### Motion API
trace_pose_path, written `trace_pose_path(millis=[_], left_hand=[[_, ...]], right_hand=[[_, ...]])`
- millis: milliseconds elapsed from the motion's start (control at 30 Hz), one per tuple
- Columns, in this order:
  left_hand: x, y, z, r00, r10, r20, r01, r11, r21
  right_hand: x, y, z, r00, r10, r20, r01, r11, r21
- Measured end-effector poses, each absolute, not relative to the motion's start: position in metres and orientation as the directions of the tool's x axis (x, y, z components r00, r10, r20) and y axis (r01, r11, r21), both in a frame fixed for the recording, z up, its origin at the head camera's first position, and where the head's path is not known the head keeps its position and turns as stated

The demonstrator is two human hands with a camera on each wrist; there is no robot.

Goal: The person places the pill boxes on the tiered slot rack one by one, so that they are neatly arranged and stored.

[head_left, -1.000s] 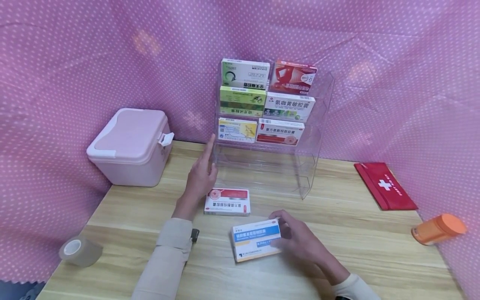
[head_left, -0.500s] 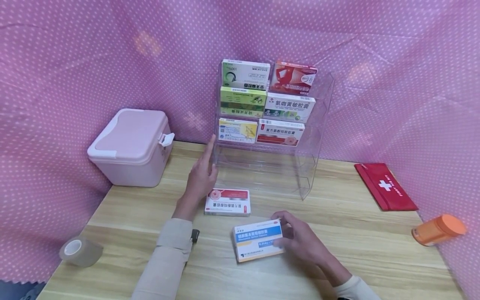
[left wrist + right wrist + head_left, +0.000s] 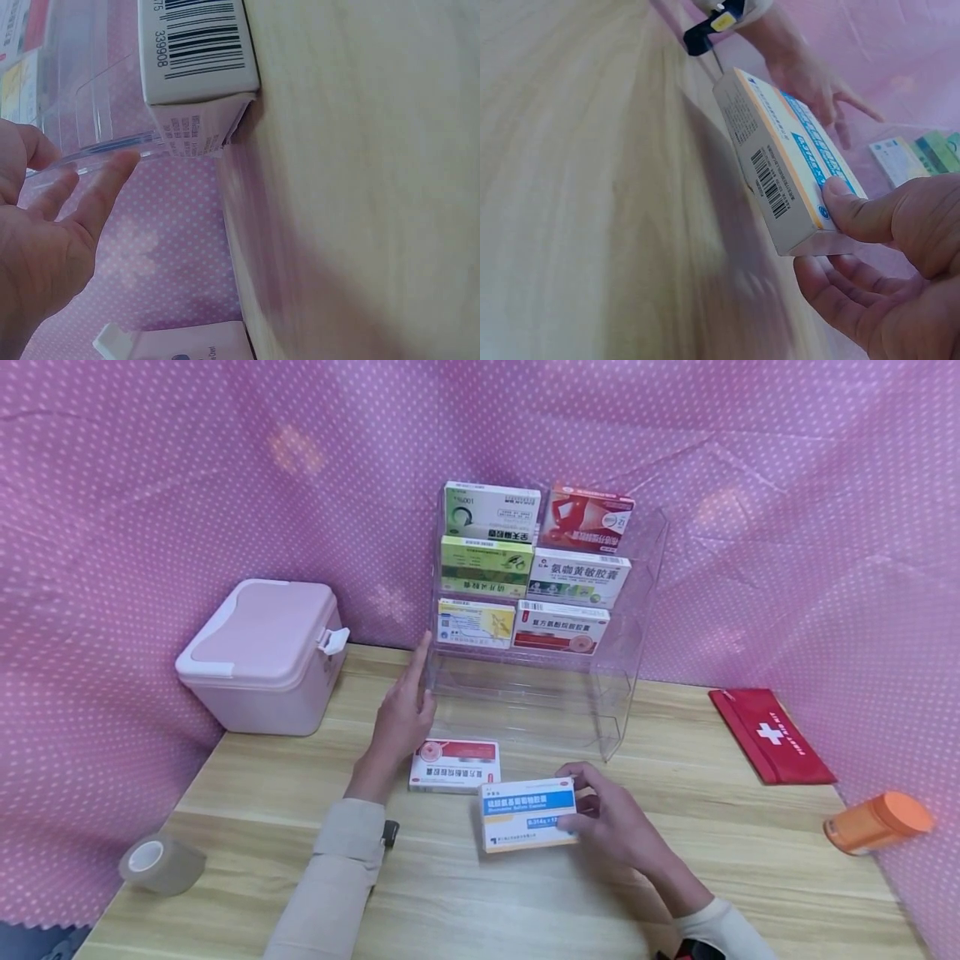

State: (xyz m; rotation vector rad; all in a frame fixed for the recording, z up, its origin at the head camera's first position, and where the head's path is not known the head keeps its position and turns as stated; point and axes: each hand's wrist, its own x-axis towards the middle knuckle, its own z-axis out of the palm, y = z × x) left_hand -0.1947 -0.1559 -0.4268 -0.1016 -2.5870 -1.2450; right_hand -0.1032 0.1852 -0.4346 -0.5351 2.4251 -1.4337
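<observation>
My right hand (image 3: 618, 818) pinches a blue-and-white medicine box (image 3: 527, 802) by its right end. In the right wrist view the thumb lies on its printed face with fingers beneath, and the box (image 3: 780, 165) is tilted over the table. My left hand (image 3: 401, 710) has its fingers stretched along the left side of a clear acrylic display rack (image 3: 525, 693); the left wrist view has the fingertips right at the rack's edge. Before the rack, a red-and-white medicine box (image 3: 455, 764) lies flat on the table. Several medicine boxes, including a green one (image 3: 486, 567), stand in the rack's upper tiers.
A pink lidded case (image 3: 258, 656) stands at the back left, with a roll of tape (image 3: 176, 864) nearer the front. On the right lie a red first aid pouch (image 3: 772, 735) and an orange bottle (image 3: 873, 821). Pink dotted cloth (image 3: 375, 443) hangs behind the table.
My right hand has moved the blue-and-white box slightly right and away from me, towards the rack, and the box now overlaps the red-and-white one's corner. My left hand stays at the rack.
</observation>
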Motion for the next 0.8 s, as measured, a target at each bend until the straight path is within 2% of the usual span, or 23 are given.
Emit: trace_pose_path(millis=[533,800], left_hand=[[-0.193,-0.158,-0.429,-0.958,-0.042,0.284,0.194,0.632,0.75],[-0.194,-0.156,-0.427,-0.959,-0.046,0.28,0.191,0.625,0.757]], right_hand=[[-0.126,0.194,-0.412,-0.932,-0.362,0.002,-0.199,0.507,-0.838],[-0.147,0.203,-0.392,-0.942,-0.306,0.137,-0.287,0.526,-0.801]])
